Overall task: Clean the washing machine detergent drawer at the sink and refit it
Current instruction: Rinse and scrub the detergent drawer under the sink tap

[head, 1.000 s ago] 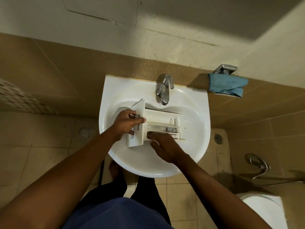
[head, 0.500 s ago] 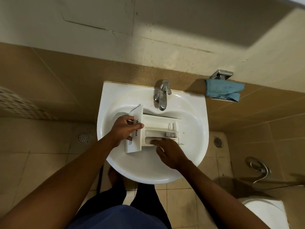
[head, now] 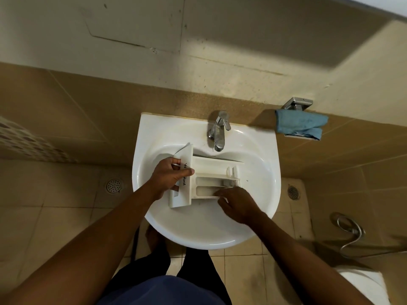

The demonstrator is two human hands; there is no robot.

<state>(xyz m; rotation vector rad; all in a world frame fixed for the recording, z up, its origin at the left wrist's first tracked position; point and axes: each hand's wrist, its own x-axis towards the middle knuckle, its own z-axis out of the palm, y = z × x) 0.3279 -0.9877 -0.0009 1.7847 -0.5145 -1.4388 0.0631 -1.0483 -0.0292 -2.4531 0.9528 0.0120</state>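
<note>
The white detergent drawer [head: 209, 170] lies across the bowl of the white sink [head: 262, 194], its front panel to the left and its open compartments facing up. My left hand [head: 169, 176] grips that front panel, thumb over the lettering. My right hand [head: 237, 203] is at the drawer's near side, its fingers reaching into the near compartment; the fingertips are hidden. The chrome tap [head: 218, 133] stands just behind the drawer, and I see no water running.
A blue cloth [head: 300, 126] hangs on a metal holder on the wall to the right. Floor drains [head: 113, 186] sit on both sides of the sink. A hose sprayer [head: 350, 230] and a white toilet [head: 361, 287] are at the lower right.
My right hand has slid to the right along the drawer's near compartment. My left hand keeps its grip on the front panel. The camera view has shifted slightly.
</note>
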